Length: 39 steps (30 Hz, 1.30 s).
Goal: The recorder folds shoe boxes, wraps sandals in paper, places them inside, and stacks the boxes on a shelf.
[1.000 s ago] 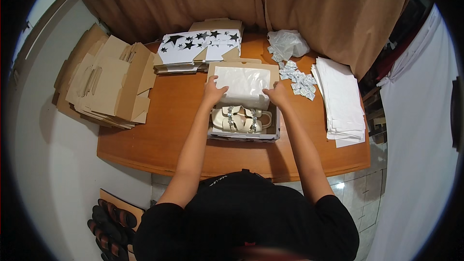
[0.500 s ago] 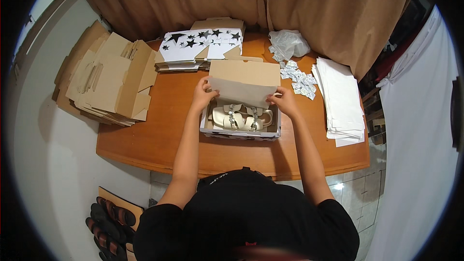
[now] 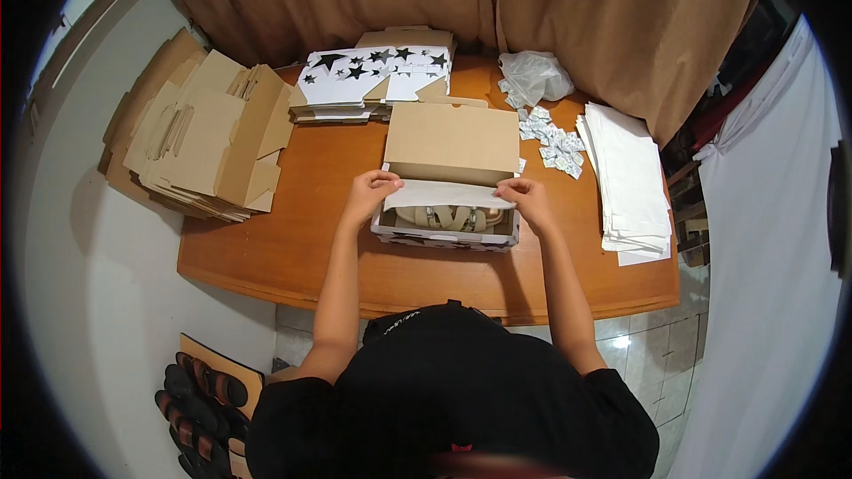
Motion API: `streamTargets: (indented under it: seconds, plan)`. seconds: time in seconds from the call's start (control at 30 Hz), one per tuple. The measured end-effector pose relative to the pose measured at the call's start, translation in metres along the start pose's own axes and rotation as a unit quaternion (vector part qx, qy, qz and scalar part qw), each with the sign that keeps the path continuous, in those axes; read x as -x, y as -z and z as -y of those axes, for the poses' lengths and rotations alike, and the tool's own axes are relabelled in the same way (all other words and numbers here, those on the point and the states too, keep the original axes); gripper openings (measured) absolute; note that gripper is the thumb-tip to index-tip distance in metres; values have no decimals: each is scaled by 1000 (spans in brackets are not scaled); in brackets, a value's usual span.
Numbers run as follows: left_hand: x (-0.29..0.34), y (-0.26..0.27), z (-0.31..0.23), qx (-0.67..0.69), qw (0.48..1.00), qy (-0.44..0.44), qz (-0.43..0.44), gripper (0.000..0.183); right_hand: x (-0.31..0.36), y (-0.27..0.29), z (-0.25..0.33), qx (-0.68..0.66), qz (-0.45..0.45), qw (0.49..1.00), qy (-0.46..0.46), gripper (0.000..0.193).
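Note:
A shoebox (image 3: 444,242) with dark stars on its white outside stands near the middle of the table, its plain brown lid (image 3: 453,137) raised at the back. Inside lies a pair of cream sandals (image 3: 448,218) with shiny decorated straps. Over the sandals I hold a sheet of white tissue paper (image 3: 449,195) stretched sideways; it hides their far part. My left hand (image 3: 371,192) pinches the paper's left end between thumb and fingers. At the right end, my right hand (image 3: 525,198) is closed on the paper in the same way.
Flattened brown cartons (image 3: 195,137) are stacked at the left, star-printed box blanks (image 3: 368,80) at the back. Small white sachets (image 3: 559,146) lie beside a clear plastic bag (image 3: 534,78). White paper sheets (image 3: 624,182) are piled at the right. Dark sandals (image 3: 200,417) sit low at the left.
Both hands have brought the tissue paper toward me and down over the box. It now covers more of the sandals, and more of the raised lid shows behind it.

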<state>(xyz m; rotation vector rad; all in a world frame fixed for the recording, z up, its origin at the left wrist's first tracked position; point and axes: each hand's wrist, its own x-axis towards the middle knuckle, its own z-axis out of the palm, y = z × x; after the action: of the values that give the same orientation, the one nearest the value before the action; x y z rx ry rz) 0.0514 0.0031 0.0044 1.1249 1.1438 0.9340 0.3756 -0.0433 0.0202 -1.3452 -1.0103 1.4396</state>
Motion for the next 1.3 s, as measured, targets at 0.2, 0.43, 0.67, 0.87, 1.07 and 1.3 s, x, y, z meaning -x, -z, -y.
streamTargets:
  seconds: [0.2,0.43,0.67,0.87,1.07,1.3]
  plan:
    - [10,-4,0,37,997,-51,-46,39,3,-3,-11,100,-97,987,77,39]
    - [15,2,-4,-5,993,-82,-80,42,5,-2,-25,102,-124,978,131,40]
    - [30,-15,-18,-48,996,69,1,73,7,-18,-16,-4,-181,976,124,36]
    - [25,-23,-10,-79,997,18,-11,73,3,-25,-14,-37,-201,970,129,35]
    - [36,-31,-29,-138,983,122,4,74,-1,-17,-11,-37,-215,968,125,34]
    - [28,-27,-12,-157,985,70,15,82,0,-10,-12,4,-155,986,57,43]
